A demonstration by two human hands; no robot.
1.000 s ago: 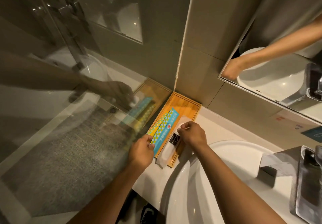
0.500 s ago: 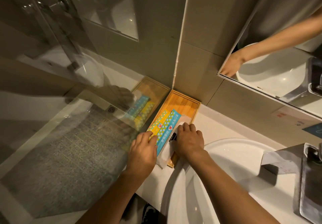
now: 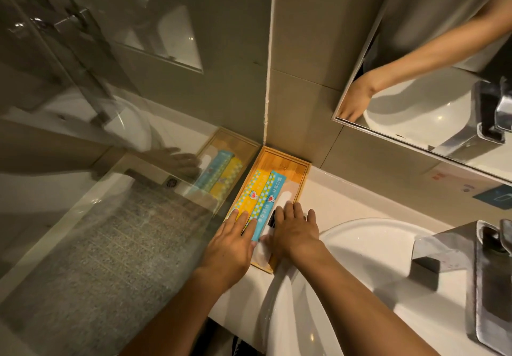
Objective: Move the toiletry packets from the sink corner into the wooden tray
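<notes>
A wooden tray (image 3: 288,162) sits in the counter corner against the tiled wall and the glass panel. Inside it lie a yellow packet (image 3: 250,193), a blue packet (image 3: 267,200) and a white packet (image 3: 284,199) side by side. My left hand (image 3: 231,247) rests flat with its fingers spread on the near ends of the yellow and blue packets. My right hand (image 3: 295,229) lies flat, fingers apart, over the near half of the white packet, hiding a dark label there. Neither hand grips a packet.
A white basin (image 3: 368,250) lies right of the tray, with a chrome tap (image 3: 487,267) beyond it. A glass shower panel (image 3: 110,189) stands along the tray's left side. A mirror (image 3: 432,59) hangs on the right wall. White counter (image 3: 340,198) runs behind the basin.
Both hands have gone from pinching the packets to lying flat on them. The packets have slid farther into the tray and now lie straight side by side.
</notes>
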